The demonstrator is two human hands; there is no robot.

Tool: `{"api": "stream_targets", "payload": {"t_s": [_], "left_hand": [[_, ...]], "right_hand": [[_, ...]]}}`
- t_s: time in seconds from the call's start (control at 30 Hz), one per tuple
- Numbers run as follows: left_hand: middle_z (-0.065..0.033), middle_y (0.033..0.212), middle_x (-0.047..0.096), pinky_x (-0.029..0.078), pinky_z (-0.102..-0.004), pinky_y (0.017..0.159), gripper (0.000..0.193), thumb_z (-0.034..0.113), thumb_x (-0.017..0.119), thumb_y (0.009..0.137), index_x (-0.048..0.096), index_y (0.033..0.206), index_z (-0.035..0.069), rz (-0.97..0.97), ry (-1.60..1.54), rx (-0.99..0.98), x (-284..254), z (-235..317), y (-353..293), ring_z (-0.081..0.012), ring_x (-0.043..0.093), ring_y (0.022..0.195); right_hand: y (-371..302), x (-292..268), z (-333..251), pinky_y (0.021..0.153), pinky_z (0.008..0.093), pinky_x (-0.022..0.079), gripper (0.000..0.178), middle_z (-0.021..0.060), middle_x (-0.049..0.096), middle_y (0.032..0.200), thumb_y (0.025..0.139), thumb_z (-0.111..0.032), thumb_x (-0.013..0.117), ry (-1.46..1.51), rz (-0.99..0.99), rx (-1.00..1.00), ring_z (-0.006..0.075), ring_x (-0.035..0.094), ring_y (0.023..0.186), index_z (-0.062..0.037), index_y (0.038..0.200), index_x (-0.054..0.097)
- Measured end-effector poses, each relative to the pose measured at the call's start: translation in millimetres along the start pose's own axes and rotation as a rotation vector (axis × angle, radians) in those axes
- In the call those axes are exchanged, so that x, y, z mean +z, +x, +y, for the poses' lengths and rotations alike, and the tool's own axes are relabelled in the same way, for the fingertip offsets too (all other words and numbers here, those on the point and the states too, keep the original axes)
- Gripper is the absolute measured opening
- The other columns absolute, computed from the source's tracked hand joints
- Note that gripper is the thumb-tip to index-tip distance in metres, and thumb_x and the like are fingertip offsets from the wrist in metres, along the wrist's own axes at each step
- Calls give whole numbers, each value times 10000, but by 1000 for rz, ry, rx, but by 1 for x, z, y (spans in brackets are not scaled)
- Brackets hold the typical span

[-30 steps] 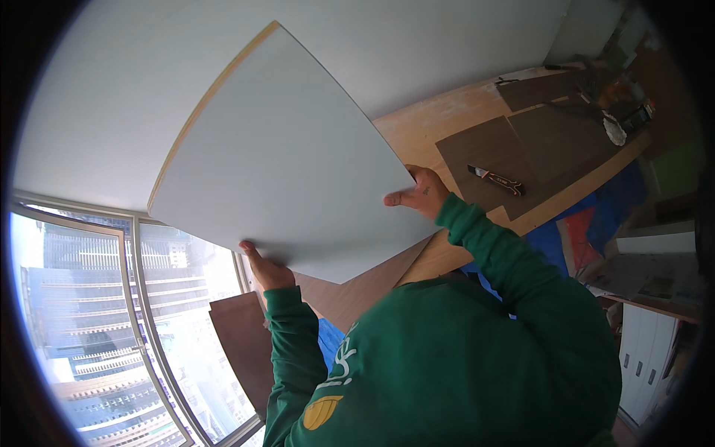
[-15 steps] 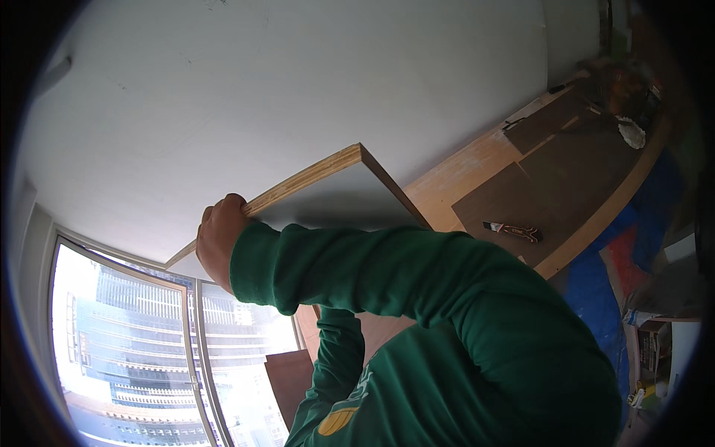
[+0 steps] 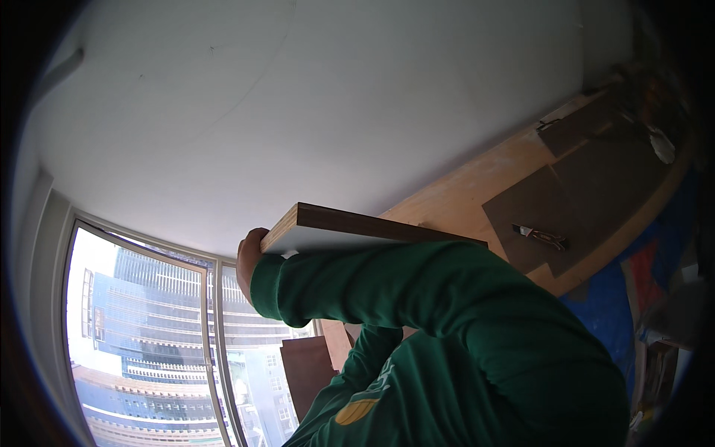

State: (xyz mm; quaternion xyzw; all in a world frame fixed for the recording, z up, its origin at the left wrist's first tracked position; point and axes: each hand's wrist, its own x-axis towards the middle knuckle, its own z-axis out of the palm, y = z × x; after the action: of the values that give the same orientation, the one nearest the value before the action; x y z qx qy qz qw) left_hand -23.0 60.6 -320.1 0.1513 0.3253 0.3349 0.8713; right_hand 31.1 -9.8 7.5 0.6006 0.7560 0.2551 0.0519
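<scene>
A plywood board (image 3: 357, 223) with a pale face and layered raw edges is held up in front of me against the white wall side. My right hand (image 3: 252, 257) is closed around the board's left end, its fingers over the edge. The right arm in a green sleeve (image 3: 387, 279) crosses the view and covers much of the board's lower part. My left sleeve (image 3: 365, 354) shows lower down, behind the right arm; the left hand itself is hidden.
A long wooden bench (image 3: 462, 175) with brown sheets runs along the wall at right. What looks like a utility knife (image 3: 541, 236) lies on it. Blue sheeting (image 3: 599, 309) covers the floor beside it. A large window (image 3: 149, 335) stands at left, near a brown panel (image 3: 307, 369).
The board has tipped, and its near corner has dropped down and left in view. My right hand has shifted slightly right and lower with it, still gripping. The view has turned somewhat.
</scene>
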Motion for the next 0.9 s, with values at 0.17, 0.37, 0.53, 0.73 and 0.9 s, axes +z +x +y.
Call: {"api": "stream_targets", "payload": {"t_s": [0.17, 0.37, 0.53, 0.73, 0.9], "left_hand": [[-65, 1655, 389, 302, -555, 1246, 996, 929, 284, 912, 383, 1608, 223, 16, -24, -8, -5, -1, 3, -335, 371, 1506], [-63, 1656, 388, 299, -556, 1247, 997, 930, 279, 911, 384, 1608, 224, 36, -32, -21, -11, -4, 5, -334, 370, 1507], [-61, 1657, 388, 296, -557, 1248, 998, 931, 275, 911, 385, 1608, 225, 49, -44, -22, -13, -7, 6, -334, 368, 1509], [-59, 1657, 388, 293, -558, 1249, 999, 931, 270, 910, 385, 1608, 226, 52, -51, -18, -16, -7, 6, -333, 367, 1510], [-57, 1658, 387, 291, -558, 1250, 999, 932, 265, 910, 386, 1608, 227, 59, -66, -12, -20, -9, 6, -332, 366, 1512]], "right_hand": [[3, 15, -3, 739, 624, 531, 392, 255, 718, 1047, 924, -258, 628, 9, 67, -8, 419, 641, 914, 23, 1174, 738], [9, 22, -5, 752, 619, 523, 384, 253, 715, 1034, 932, -261, 609, 53, 56, 67, 408, 635, 913, 27, 1145, 749], [8, 23, -9, 754, 618, 518, 380, 251, 712, 1029, 925, -256, 613, 83, 35, 57, 406, 632, 915, 20, 1144, 756], [5, 24, -10, 762, 613, 517, 386, 247, 712, 1030, 926, -253, 613, 86, 23, 67, 397, 633, 916, 16, 1162, 755], [1, 26, -12, 781, 597, 514, 391, 231, 710, 1033, 944, -260, 605, 85, 52, 129, 375, 640, 916, 13, 1184, 746]]}}
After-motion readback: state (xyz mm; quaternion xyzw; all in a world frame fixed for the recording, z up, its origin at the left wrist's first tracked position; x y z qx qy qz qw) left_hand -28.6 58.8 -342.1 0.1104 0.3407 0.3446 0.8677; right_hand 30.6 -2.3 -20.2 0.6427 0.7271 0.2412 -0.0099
